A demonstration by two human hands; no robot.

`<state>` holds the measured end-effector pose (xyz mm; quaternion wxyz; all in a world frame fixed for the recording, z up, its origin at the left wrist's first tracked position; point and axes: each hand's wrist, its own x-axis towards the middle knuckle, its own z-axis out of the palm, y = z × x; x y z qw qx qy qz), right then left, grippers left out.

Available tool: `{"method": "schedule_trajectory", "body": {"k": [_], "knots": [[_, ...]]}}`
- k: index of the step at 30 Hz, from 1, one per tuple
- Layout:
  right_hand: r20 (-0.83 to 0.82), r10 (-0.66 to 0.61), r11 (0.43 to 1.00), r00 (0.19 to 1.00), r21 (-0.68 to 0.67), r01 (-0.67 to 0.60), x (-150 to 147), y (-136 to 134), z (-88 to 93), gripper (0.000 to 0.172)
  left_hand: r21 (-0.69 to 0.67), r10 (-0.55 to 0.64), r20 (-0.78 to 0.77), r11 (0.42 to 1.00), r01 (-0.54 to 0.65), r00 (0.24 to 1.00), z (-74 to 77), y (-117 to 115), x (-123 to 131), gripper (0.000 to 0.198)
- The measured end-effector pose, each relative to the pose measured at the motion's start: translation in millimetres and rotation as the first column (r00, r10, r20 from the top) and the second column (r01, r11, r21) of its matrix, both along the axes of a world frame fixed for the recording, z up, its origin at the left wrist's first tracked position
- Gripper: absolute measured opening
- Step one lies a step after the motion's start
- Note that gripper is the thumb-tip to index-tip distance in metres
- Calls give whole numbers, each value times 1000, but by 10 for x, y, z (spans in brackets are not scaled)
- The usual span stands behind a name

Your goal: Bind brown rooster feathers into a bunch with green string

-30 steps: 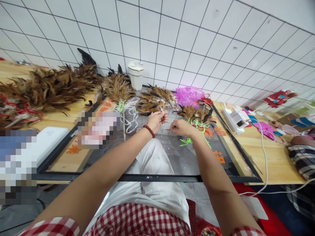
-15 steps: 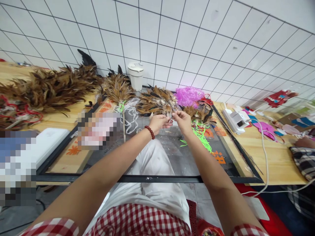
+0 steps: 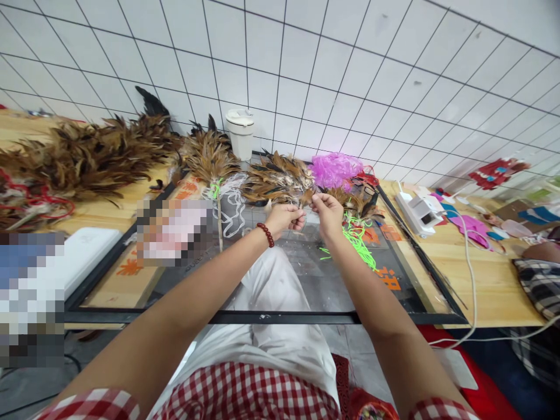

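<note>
brown feathers, dark-streaked, lie loosely heaped

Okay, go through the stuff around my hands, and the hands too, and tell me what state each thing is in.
Left hand: fingers curled, hold unclear
Right hand: fingertips drawn together, hold unclear
Beaded bracelet: worn on left wrist
White cup: upright, lid on
Feathers behind the hands: heaped
White cord: loosely looped
Green cords: loose, spread out
Purple plastic: crumpled

Blk-gridded wht wall, lt wood table; gray floor
</note>
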<state>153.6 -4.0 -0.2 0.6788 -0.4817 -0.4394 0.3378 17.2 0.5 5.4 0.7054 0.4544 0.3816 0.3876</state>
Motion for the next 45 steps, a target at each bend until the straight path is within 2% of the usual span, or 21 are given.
{"method": "schedule_trajectory", "body": {"k": [4, 6, 8, 11, 13, 17, 21, 26, 30, 33, 36, 38, 40, 42, 45], "knots": [[-132, -32, 999, 991, -37, 28, 90, 36, 17, 31, -26, 47, 42, 999, -45, 998, 24, -6, -12, 11], [-130, 13, 995, 991, -99, -25, 103, 26, 25, 34, -44, 76, 67, 996, -73, 995, 27, -4, -15, 11], [-93, 133, 971, 987, -185, -148, 87, -2, 32, 37, -49, 70, 76, 997, -66, 995, 20, 3, -21, 11], [-89, 381, 870, 920, -302, -390, 37, -52, 41, 41, -37, -37, 60, 999, 39, 998, -7, 22, -36, 13], [-131, 444, 834, 886, -301, -462, 10, -72, 48, 42, -40, -125, 63, 991, 128, 990, -31, 39, -51, 13], [-182, 376, 872, 908, -262, -414, 7, -71, 66, 41, -56, -242, 140, 966, 252, 960, -62, 76, -92, 15], [-207, 381, 856, 901, -290, -428, 19, -69, 87, 40, -101, -298, 220, 940, 325, 929, -61, 115, -142, 18], [-201, 423, 842, 884, -273, -465, -9, -100, 117, 39, -116, -393, 201, 900, 421, 897, -59, 148, -196, 17], [-160, 433, 837, 887, -292, -462, -18, -96, 94, 41, -121, -419, 200, 886, 447, 886, -47, 136, -197, 18], [-54, 423, 877, 904, -226, -424, -5, -70, 45, 40, -155, -301, 227, 928, 340, 926, -16, 110, -145, 9], [248, 343, 939, 906, -117, -324, 15, -56, 7, 58, -245, -30, 278, 964, 101, 960, 24, 90, -77, 7], [514, 239, 967, 824, -51, -248, 21, -69, -2, 76, -308, 55, 268, 951, 31, 962, 43, 84, -46, 13], [703, 117, 984, 702, 14, -179, 16, -97, -2, 83, -332, 77, 261, 943, 14, 962, 50, 79, -31, 16], [788, 33, 991, 614, 55, -124, 4, -125, -1, 82, -324, 88, 273, 946, 5, 958, 45, 74, -27, 15], [810, -17, 995, 587, 72, -70, -7, -137, -11, 80, -317, 102, 290, 948, -5, 952, 25, 69, -26, 10]]}}
